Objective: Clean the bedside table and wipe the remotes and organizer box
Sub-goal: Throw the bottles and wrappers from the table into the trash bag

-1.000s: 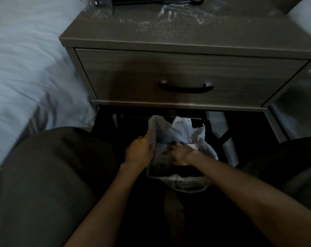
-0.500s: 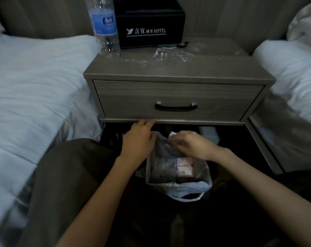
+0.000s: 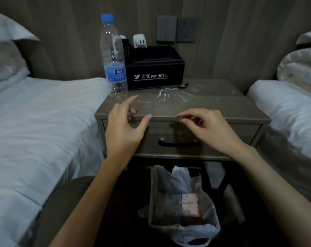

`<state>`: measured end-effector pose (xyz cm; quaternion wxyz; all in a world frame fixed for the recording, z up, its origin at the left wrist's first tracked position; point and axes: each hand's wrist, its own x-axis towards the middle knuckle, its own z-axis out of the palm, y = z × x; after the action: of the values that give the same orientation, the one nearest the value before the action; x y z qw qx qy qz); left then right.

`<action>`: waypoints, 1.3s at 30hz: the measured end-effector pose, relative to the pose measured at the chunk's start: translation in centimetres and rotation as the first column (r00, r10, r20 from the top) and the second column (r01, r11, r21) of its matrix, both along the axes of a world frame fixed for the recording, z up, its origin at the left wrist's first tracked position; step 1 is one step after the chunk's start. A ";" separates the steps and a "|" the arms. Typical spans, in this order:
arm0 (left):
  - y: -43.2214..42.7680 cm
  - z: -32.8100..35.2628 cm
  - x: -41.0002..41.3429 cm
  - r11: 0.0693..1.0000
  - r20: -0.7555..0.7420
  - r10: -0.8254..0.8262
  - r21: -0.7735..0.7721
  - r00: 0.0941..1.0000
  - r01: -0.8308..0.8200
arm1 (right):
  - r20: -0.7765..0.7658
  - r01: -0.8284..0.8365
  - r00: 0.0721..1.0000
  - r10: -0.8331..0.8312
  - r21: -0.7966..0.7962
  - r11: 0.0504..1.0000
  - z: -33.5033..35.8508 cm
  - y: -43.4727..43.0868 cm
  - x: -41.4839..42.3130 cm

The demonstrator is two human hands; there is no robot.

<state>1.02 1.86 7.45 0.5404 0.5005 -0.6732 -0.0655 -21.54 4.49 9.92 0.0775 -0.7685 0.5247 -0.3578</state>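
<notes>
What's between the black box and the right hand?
Head view: tabletop with whitish streaks, spill or film, can't tell, between box and right hand.

Left hand (image 3: 123, 130) and right hand (image 3: 211, 128) left the bin bag (image 3: 162, 186), rising empty to the bedside table (image 3: 231, 111).

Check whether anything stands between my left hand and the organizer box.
Partly: the water bottle stands ahead of the left hand, before the left end of the organizer box. Toward its middle, only white smears lie between.

A blue-capped water bottle (image 3: 113, 57) stands upright ahead of me. Below me, a bag-lined bin (image 3: 158, 193) holds a pink packet (image 3: 190, 205). On either side of me are the left bed (image 3: 44, 122) and the right bed (image 3: 290, 107).
</notes>
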 end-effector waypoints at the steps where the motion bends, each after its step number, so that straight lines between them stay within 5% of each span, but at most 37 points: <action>1: -0.8 0.4 0.0 1.000 -0.021 0.019 -0.002 1.000 -0.019 | 0.005 0.023 1.000 -0.023 -0.017 1.000 0.4 -0.7 0.0; 9: -8.5 1.6 0.4 0.977 -0.161 0.213 0.036 0.964 -0.210 | 0.028 0.175 0.984 -0.173 -0.064 0.982 2.1 -7.6 0.2; 23: -14.9 2.7 3.1 0.994 -0.290 -0.030 0.094 0.957 0.059 | -0.463 0.240 0.870 -0.172 0.093 0.966 1.8 -18.6 0.7; 28: -14.6 2.6 3.6 0.989 -0.337 -0.054 0.113 0.940 0.097 | -0.491 0.290 0.857 -0.155 0.211 0.933 1.4 -20.3 0.2; 39: -13.8 2.8 2.7 0.979 -0.342 -0.154 0.071 0.927 0.189 | -0.464 0.312 0.823 -0.327 -0.110 0.944 1.8 -19.2 0.5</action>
<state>3.71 -11.90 10.29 0.6126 0.4482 -0.6087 -0.2310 -21.03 -14.71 11.69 -0.1262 -0.7349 0.6434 -0.1734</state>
